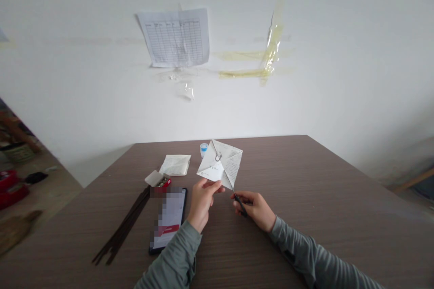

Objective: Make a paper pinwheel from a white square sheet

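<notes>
My left hand (pixel 202 205) pinches the lower edge of a square of printed paper (pixel 233 156), held tilted above the table. Lines run diagonally from its corners toward the middle, and a small curved mark or slit shows near the centre; whether each line is a crease or a cut is hard to tell. My right hand (pixel 257 207) is closed around dark-handled scissors (pixel 241 205). Their blades meet the paper at its lower right corner. The fingers inside the scissor handles are partly hidden.
On the brown table (pixel 322 198), a phone (pixel 171 216) lies beside my left forearm. Left of it are dark thin sticks (pixel 127 223) and an opened red box (pixel 163 185) of small items. Behind stand folded papers (pixel 175 165) and a small blue-banded container (pixel 203 148). A wall (pixel 339 76) rises behind.
</notes>
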`<state>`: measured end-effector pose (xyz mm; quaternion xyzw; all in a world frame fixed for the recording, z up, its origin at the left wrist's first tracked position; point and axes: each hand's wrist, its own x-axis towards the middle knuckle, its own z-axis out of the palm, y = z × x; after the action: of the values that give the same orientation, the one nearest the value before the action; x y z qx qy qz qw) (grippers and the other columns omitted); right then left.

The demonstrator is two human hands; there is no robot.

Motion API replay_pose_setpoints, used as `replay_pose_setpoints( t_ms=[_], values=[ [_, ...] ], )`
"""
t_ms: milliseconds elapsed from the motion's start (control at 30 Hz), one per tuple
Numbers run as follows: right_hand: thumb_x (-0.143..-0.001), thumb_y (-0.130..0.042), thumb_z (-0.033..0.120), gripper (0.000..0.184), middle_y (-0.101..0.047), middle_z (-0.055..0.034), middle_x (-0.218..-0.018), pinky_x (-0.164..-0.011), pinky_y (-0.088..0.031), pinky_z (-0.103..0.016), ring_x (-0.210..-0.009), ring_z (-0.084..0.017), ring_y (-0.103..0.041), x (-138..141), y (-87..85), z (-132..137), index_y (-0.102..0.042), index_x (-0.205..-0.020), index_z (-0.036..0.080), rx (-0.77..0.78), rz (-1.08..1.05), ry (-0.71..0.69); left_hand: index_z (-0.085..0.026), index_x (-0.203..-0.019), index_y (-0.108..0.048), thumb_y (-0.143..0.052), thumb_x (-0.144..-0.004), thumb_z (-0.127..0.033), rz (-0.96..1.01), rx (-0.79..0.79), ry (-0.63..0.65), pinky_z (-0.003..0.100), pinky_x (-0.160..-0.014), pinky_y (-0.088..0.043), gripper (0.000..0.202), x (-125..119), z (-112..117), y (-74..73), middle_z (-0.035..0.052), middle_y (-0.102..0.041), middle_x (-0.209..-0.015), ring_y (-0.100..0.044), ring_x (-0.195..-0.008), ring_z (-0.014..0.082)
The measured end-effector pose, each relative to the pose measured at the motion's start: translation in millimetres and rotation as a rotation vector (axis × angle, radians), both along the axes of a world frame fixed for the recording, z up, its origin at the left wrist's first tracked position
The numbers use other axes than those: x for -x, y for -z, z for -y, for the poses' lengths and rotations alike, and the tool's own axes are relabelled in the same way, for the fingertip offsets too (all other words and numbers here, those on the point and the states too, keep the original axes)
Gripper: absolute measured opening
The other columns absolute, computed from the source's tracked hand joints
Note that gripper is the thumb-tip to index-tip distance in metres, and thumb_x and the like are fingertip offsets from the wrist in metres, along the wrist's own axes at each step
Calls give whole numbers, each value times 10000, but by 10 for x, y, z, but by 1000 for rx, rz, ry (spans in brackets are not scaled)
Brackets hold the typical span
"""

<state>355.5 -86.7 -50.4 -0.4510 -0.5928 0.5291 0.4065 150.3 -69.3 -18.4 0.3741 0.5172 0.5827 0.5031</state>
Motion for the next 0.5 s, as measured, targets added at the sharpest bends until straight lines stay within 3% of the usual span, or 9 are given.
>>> replay_pose_setpoints(
  t_ms=[267,500],
  values=[
    [-687,-1031,926,725,-802,-103,-730,-786,-674,-546,-728,-363,-752,-1,35,-17,-949,-973,266,-4,-3,-9,-217,-833,-799,-1060,-709,-275,-4,-4,0,183,-445,-265,294,1,-5,5,52,-894,-810,-880,-693,225],
    [-679,-1023,938,738,-803,-116,-736,-786,-674,-571,-778,-423,-798,5,-33,4,-975,-1030,291,-4,6,-2,-210,-885,-826,-1061,-714,-320,-4,-18,23,185,-442,-270,310,13,-6,57,52,-890,-812,-913,-734,263]
  ],
)
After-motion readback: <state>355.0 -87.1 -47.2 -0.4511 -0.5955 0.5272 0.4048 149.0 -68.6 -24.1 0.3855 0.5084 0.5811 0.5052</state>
